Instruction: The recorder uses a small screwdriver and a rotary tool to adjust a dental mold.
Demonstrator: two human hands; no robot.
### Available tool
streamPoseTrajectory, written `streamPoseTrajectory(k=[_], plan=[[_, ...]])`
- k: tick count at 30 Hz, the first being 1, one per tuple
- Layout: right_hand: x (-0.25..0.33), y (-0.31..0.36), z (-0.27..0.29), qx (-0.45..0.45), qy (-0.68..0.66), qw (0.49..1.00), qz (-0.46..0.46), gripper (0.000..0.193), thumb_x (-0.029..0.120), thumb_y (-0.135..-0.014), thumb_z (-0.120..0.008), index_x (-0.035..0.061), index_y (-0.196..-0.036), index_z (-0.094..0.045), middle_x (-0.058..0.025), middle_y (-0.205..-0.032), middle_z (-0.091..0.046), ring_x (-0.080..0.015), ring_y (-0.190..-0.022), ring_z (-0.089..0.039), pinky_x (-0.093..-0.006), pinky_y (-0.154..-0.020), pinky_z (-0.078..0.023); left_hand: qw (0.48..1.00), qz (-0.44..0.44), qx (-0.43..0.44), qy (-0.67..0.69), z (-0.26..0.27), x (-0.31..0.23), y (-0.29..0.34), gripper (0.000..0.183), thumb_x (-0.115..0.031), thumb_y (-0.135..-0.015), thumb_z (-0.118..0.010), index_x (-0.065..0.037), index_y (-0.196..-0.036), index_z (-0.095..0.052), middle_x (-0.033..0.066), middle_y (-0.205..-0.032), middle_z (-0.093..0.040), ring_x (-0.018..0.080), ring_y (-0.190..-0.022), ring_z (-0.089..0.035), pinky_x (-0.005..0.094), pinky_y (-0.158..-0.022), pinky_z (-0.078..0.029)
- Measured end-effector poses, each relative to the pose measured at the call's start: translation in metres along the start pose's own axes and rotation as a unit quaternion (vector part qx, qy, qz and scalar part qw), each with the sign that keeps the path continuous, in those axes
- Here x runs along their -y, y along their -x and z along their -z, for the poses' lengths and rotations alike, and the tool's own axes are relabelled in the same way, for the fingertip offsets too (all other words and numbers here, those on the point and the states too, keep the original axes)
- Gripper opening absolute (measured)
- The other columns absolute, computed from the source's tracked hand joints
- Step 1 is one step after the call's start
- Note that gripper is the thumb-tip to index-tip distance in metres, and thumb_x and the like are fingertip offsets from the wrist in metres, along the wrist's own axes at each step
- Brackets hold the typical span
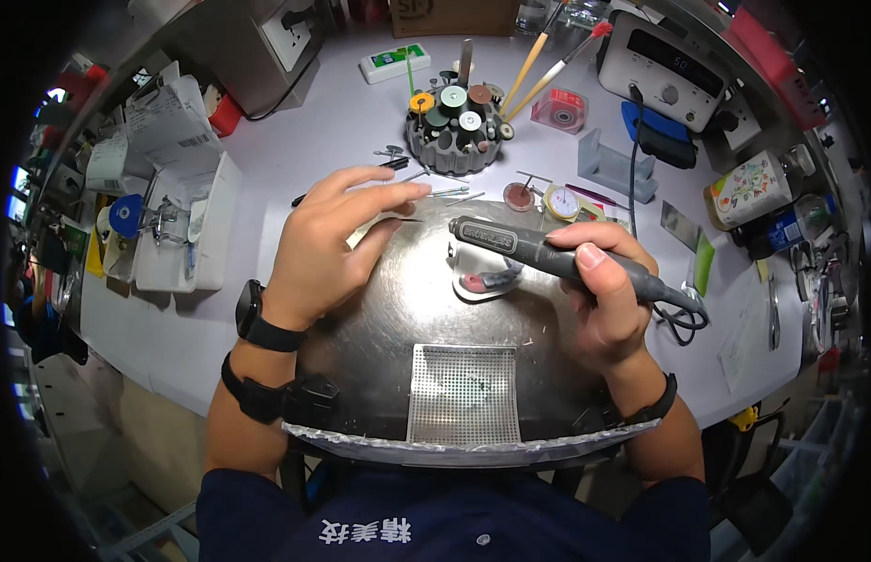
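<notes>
My right hand (pixel 609 281) is closed around a dark grey rotary handpiece (pixel 529 250), whose nose points left and whose cord trails off to the right. My left hand (pixel 328 244) reaches over the plate's left side, thumb and fingers apart. A thin dark rod (pixel 412 220) shows by its thumb tip; whether it is touched I cannot tell. Below the handpiece, a white dental model (pixel 478 288) with pink and dark grey parts rests on the round metal plate (pixel 379 309). Several thin burs (pixel 450 192) lie just past the plate's far edge.
A round bur stand (pixel 454 155) full of grinding tips stands at the back. A white control box (pixel 665 70) sits back right, near brushes (pixel 538 66) and bottles (pixel 749 192). On the left is a white open box (pixel 215 253). A perforated metal sheet (pixel 464 393) lies nearest me.
</notes>
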State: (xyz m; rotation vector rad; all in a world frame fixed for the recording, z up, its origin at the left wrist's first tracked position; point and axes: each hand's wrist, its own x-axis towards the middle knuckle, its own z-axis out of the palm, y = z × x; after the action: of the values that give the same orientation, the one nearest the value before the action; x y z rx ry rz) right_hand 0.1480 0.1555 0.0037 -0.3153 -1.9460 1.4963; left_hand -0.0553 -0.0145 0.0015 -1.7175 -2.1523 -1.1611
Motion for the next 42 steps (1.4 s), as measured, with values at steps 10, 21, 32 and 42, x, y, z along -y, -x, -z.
streamPoseTrajectory(k=[10, 21, 32, 42], plan=[[-0.003, -0.003, 0.001, -0.032, -0.077, 0.994, -0.063, 0.032, 0.023, -0.083, -0.053, -0.005, -0.093, -0.065, -0.001, -0.059, -0.05, -0.0046, -0.05, -0.038, -0.0201, -0.05, -0.029, 0.972, 0.165, 0.123, -0.111, 0.056, 0.007, 0.008, 0.015, -0.005, -0.075, -0.07, -0.005, -0.09, -0.067, 0.0056, -0.091, -0.064, 0.0206, -0.086, -0.057, 0.0298, -0.067, -0.045], [-0.004, 0.001, -0.002, -0.024, -0.107, 0.991, -0.073, 0.034, 0.026, -0.082, -0.054, -0.0046, -0.094, -0.063, -0.0028, -0.063, -0.053, -0.0044, -0.049, -0.038, -0.02, -0.048, -0.029, 0.963, 0.19, 0.135, 0.136, 0.032, 0.003, 0.007, 0.011, -0.005, -0.085, -0.064, -0.002, -0.096, -0.061, 0.0075, -0.084, -0.064, 0.017, -0.073, -0.059, 0.031, -0.065, -0.047], [-0.009, 0.001, 0.006, 0.023, -0.224, 0.973, -0.051, 0.033, 0.031, -0.092, -0.042, 0.0025, -0.1, -0.055, 0.0008, -0.054, -0.042, -0.0068, -0.046, -0.035, -0.0246, -0.049, -0.031, 0.687, 0.34, 0.056, 0.639, 0.0, -0.027, 0.008, 0.03, -0.003, -0.096, -0.047, 0.011, -0.123, -0.051, 0.0168, -0.095, -0.065, 0.0276, -0.088, -0.07, 0.0297, -0.073, -0.06], [-0.008, 0.007, 0.008, 0.011, -0.31, 0.947, -0.08, 0.036, 0.029, -0.083, -0.055, -0.0047, -0.095, -0.059, -0.0148, -0.082, -0.062, -0.0091, -0.049, -0.045, -0.0209, -0.047, -0.037, 0.75, 0.284, 0.01, 0.597, -0.011, -0.027, 0.017, 0.028, -0.014, -0.099, -0.049, 0.005, -0.119, -0.057, 0.0092, -0.093, -0.064, 0.0132, -0.079, -0.06, 0.026, -0.069, -0.05]])
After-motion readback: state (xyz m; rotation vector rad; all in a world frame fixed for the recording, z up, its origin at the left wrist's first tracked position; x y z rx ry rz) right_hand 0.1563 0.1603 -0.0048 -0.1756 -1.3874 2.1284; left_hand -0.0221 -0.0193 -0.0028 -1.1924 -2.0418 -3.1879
